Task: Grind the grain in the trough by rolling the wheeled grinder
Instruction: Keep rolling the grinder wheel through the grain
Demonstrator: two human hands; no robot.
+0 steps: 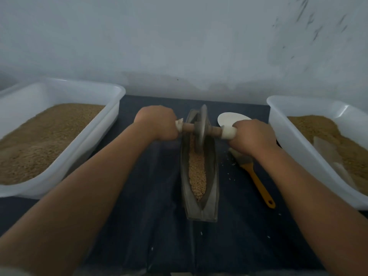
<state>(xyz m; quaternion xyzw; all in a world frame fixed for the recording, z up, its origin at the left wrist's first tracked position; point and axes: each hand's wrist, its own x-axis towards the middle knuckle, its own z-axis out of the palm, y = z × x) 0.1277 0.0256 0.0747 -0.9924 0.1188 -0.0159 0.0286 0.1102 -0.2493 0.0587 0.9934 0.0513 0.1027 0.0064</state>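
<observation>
The grinder [202,124], a grey wheel on a wooden axle, stands upright in the far half of the trough [212,176], its lower rim sunk in the grain [197,172]. The left hand [157,122] and right hand [253,134] are well apart, one on each end of the axle, each curled tight round it. The fingers wrap underneath and are hidden, so only the backs and knuckles show. Pale wrap [229,133] covers the axle ends and peeps out beside each fist. The trough lies lengthwise on the dark tabletop [149,196], pointing away from the person. Grain fills its narrow channel from the near tip to the wheel, and what lies beyond the wheel is blocked from sight. Just right of the trough lies a brush [258,182] with a yellow handle, its bristles partly under the right wrist. A white spoon [229,118] lies behind the right hand with its handle hidden, so its full shape cannot be told. The left tub [91,136] and right tub [292,148], both white and holding brown meal or grain, flank the trough and are cut off by the frame edges. A pale sheet [328,156] lies in the right tub; what it is cannot be made out. A grey wall [179,46] stands behind
</observation>
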